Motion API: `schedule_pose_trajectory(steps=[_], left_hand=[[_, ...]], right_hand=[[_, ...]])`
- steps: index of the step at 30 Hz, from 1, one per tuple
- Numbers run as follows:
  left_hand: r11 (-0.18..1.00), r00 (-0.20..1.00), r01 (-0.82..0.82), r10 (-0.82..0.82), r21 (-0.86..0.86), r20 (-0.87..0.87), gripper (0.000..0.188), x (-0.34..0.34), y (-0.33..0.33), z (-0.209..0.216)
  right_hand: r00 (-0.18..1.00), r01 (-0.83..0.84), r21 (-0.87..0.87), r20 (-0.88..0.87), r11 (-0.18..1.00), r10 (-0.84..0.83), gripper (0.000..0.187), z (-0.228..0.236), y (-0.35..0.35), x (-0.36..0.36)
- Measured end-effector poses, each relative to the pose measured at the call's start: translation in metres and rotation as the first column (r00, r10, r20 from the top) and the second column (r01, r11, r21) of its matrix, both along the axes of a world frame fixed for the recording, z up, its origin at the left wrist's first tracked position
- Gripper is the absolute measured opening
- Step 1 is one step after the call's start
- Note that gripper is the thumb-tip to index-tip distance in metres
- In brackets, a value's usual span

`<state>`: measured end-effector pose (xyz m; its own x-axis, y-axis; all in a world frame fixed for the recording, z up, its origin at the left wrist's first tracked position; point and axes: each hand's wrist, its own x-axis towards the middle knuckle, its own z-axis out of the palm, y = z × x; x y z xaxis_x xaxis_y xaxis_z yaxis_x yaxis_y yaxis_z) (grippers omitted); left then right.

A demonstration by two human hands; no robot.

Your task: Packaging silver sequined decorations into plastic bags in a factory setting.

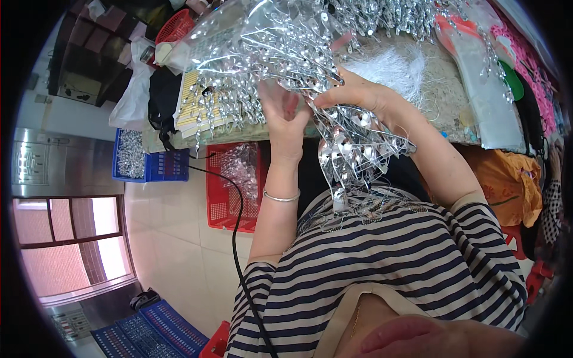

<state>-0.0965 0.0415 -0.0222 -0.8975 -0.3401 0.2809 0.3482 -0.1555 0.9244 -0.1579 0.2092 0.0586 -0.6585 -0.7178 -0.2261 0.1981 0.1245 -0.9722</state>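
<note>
A thick bunch of shiny silver spiral strands (349, 143) hangs over the table's near edge toward my lap. My right hand (352, 92) is closed on the upper part of this bunch, thumb pointing left across it. Close by on the left, my left hand (285, 116) is at the lower side of a clear plastic bag (262, 36); its thumb stands apart, and its fingers are blurred and partly hidden, so its grip cannot be made out. More silver spirals show in and under the bag, spreading left across the table.
White thread (394, 71) lies on the worn table (447, 101), near clear plastic sleeves (489, 113). Silver strands cover the far side. A red crate (230, 224) and a blue crate (170, 170) are down to the left. A black cable (239, 227) hangs beside my left arm.
</note>
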Motion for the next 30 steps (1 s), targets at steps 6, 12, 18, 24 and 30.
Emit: schedule_pose_trajectory(steps=[6,12,18,24,30], left_hand=[[0.994,0.985,-0.103,0.098,0.032,0.14,0.048,-0.005,-0.004,-0.013],[0.907,0.944,-0.228,0.295,-0.353,0.148,0.025,0.001,-0.01,-0.019],[0.604,0.867,-0.328,0.498,-0.726,0.023,0.019,0.001,-0.034,-0.035],[0.899,0.875,-0.379,0.425,-0.22,0.23,0.018,-0.014,-0.03,-0.018],[0.847,0.947,-0.319,0.269,0.425,0.175,0.017,-0.038,-0.044,-0.017]], right_hand=[[0.996,-0.083,0.029,0.046,0.996,0.081,0.083,-0.015,-0.009,-0.002],[0.994,-0.103,0.102,0.051,0.989,0.098,0.099,-0.013,-0.016,0.002],[0.987,-0.129,0.081,0.109,0.988,0.12,0.093,-0.002,-0.019,0.005],[0.993,-0.103,0.127,0.076,0.986,0.094,0.091,-0.012,-0.02,0.002],[0.976,0.024,0.068,0.216,0.997,-0.038,0.071,-0.029,-0.017,-0.001]])
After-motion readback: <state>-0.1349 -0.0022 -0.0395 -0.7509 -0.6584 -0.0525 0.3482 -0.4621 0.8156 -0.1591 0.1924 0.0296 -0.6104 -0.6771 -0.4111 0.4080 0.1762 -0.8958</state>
